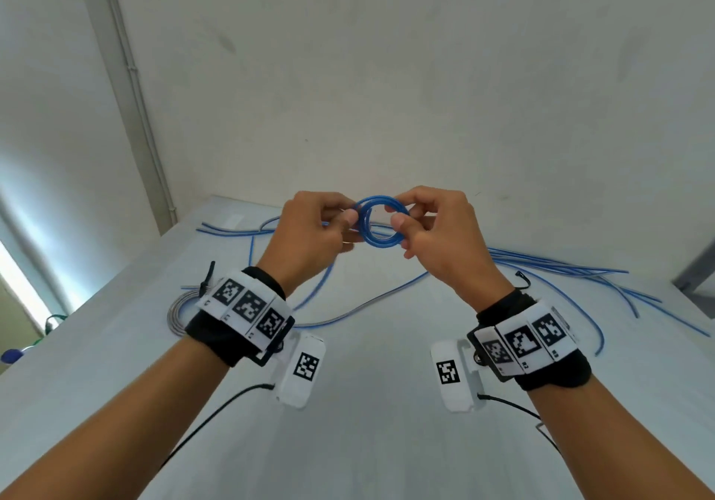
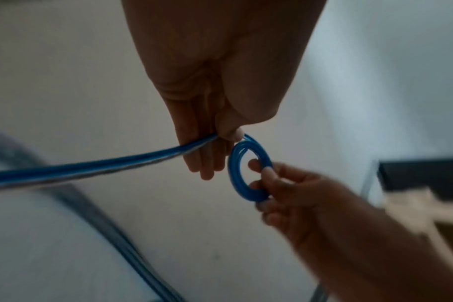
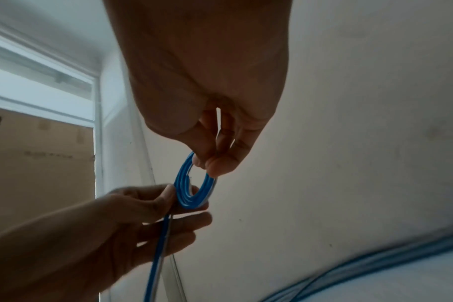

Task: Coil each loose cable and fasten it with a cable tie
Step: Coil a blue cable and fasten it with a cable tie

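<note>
Head view: blue coil pinched at nine o'clock by left hand, at three by right hand; loose tail trailing from left pinch.

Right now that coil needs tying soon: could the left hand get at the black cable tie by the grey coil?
Probably not yet: the left hand pinches the blue coil; the cable tie lies unobstructed below.

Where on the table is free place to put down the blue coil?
Free: the near table, between both forearms, in front of the grey cable. Crowded: far edge and right side, where loose blue cables spread; far left holds the tied grey coil.
</note>
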